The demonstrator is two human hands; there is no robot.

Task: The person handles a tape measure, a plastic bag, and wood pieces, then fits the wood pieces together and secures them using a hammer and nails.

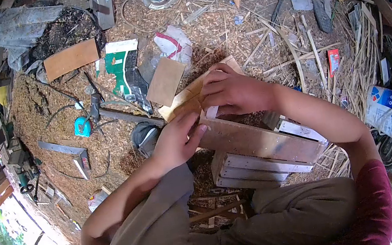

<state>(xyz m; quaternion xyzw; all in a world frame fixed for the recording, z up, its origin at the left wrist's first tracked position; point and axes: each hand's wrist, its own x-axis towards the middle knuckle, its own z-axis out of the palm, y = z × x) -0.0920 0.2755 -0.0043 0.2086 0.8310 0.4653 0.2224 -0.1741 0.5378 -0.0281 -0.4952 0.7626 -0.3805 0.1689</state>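
Note:
A long brown wooden board (264, 137) lies slanted in front of me, over my lap. My left hand (176, 140) is closed at its upper left end, with thumb and forefinger around the edge there. Beside it, my right hand (237, 91) has its fingers curled down over a pale wooden piece (182, 100) that meets the board at an angle. A short whitish strip (212, 112) shows under the right fingertips. What those fingers pinch is hidden. White-edged wooden slats (258, 164) sit below the board, near my knees.
Sawdust and shavings cover the ground. A hammer (96, 104), a teal tape measure (82, 126) and a metal square (71, 151) lie to the left. Thin wood strips (363, 52) and a white bucket (386, 109) are at right. A flat brown panel (166, 81) lies just beyond my hands.

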